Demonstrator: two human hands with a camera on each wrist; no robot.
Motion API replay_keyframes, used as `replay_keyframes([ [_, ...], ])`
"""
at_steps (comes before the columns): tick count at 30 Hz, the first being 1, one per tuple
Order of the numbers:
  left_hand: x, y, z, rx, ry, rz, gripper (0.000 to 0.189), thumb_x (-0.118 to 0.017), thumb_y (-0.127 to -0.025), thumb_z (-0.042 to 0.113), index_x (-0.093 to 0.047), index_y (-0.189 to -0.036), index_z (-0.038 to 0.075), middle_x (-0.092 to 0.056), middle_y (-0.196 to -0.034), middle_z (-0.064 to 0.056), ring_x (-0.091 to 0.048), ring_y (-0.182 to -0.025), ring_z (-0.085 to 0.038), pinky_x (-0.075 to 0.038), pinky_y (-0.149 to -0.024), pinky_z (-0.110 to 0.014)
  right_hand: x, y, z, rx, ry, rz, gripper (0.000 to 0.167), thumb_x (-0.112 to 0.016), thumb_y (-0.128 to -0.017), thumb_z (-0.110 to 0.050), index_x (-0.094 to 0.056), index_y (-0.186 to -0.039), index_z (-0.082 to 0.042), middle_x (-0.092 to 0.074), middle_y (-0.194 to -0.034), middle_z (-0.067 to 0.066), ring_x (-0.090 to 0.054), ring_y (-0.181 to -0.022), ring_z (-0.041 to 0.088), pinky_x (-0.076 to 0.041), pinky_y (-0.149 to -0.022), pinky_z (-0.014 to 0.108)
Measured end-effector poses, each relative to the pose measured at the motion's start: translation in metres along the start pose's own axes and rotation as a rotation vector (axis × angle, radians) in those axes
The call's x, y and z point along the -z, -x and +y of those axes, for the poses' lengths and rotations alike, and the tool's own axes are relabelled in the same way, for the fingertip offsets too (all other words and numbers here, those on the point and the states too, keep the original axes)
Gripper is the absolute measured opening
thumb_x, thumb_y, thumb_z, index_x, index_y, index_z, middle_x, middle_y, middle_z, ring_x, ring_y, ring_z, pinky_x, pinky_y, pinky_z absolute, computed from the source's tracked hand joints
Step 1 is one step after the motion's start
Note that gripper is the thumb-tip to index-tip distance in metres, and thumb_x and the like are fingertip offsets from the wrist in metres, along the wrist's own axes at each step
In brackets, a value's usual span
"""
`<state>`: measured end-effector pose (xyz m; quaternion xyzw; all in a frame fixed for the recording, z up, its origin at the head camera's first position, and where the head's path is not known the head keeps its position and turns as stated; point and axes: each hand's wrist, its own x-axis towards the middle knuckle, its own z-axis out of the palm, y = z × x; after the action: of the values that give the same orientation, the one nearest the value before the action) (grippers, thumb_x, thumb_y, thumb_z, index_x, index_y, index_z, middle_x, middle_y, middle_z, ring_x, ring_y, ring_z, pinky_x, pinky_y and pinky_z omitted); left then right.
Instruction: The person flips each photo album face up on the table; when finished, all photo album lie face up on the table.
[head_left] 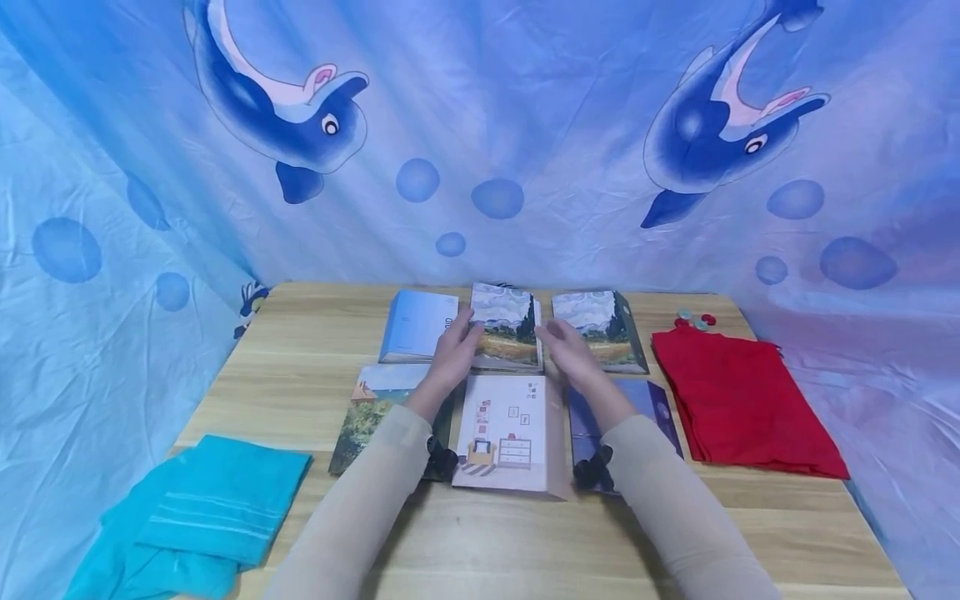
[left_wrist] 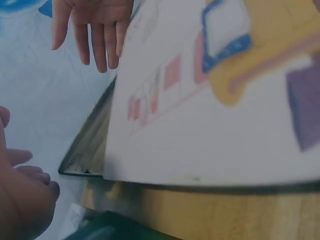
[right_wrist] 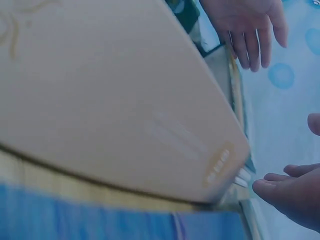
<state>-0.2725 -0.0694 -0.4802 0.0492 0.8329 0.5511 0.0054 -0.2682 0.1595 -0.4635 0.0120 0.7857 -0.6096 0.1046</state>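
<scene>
In the head view my left hand (head_left: pixel 455 346) is at the left edge of a book with a painted landscape cover (head_left: pixel 501 333), in the middle of the back row. At that book's right edge is my right hand (head_left: pixel 572 350). The left wrist view has the right hand (left_wrist: pixel 97 30) with straight fingers pointing down. Straight fingers also show on the left hand (right_wrist: pixel 250 30) in the right wrist view. Neither hand visibly grips the book; whether they touch its edges is hard to tell. Below lies a white book with a drawn room (head_left: pixel 498 433).
A blue book (head_left: pixel 420 325) and another landscape book (head_left: pixel 596 325) flank the middle one. In front are a garden-picture book (head_left: pixel 371 421) and a purple one (head_left: pixel 637 400). Red cloth (head_left: pixel 750 404), small red and green discs (head_left: pixel 697 321) and turquoise cloth (head_left: pixel 217 500) lie outward.
</scene>
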Motion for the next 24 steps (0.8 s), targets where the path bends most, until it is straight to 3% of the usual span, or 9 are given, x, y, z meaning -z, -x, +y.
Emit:
replay_keyframes([
  [4, -0.003, 0.003, 0.008, -0.088, -0.048, 0.019, 0.06, -0.044, -0.107, 0.041, -0.034, -0.159, 0.012, -0.026, -0.166, -0.008, -0.022, -0.152, -0.028, -0.018, -0.124, -0.048, 0.015, 0.003, 0.0, 0.059, 0.026, 0.074, 0.069, -0.054, -0.105, -0.039, -0.03, -0.157, 0.0, -0.036, -0.159, 0.021, -0.033, -0.146, 0.037, -0.033, -0.118, 0.051],
  [9, -0.017, 0.007, 0.023, -0.127, -0.024, -0.033, 0.059, -0.043, -0.108, 0.042, -0.033, -0.159, 0.015, -0.028, -0.165, -0.008, -0.026, -0.151, -0.027, -0.022, -0.123, -0.046, 0.038, 0.01, -0.001, 0.067, 0.01, 0.143, 0.069, -0.054, -0.104, -0.041, -0.031, -0.157, -0.002, -0.04, -0.156, 0.022, -0.038, -0.143, 0.037, -0.036, -0.115, 0.052],
  [15, -0.041, 0.008, 0.04, -0.092, 0.004, -0.101, 0.06, -0.043, -0.107, 0.047, -0.034, -0.159, 0.019, -0.037, -0.161, -0.007, -0.046, -0.139, -0.031, -0.035, -0.117, -0.046, 0.069, 0.018, -0.001, 0.041, -0.025, 0.186, 0.07, -0.052, -0.105, -0.042, -0.025, -0.161, -0.008, -0.034, -0.16, 0.02, -0.033, -0.146, 0.036, -0.034, -0.116, 0.053],
  [24, -0.077, 0.006, 0.055, -0.039, 0.007, -0.201, 0.063, -0.043, -0.106, 0.049, -0.034, -0.159, 0.018, -0.038, -0.16, -0.009, -0.043, -0.141, -0.032, -0.034, -0.118, -0.047, 0.106, 0.022, 0.014, 0.004, 0.024, 0.245, 0.069, -0.049, -0.107, -0.039, -0.023, -0.16, -0.004, -0.026, -0.163, 0.022, -0.024, -0.15, 0.039, -0.025, -0.12, 0.055],
])
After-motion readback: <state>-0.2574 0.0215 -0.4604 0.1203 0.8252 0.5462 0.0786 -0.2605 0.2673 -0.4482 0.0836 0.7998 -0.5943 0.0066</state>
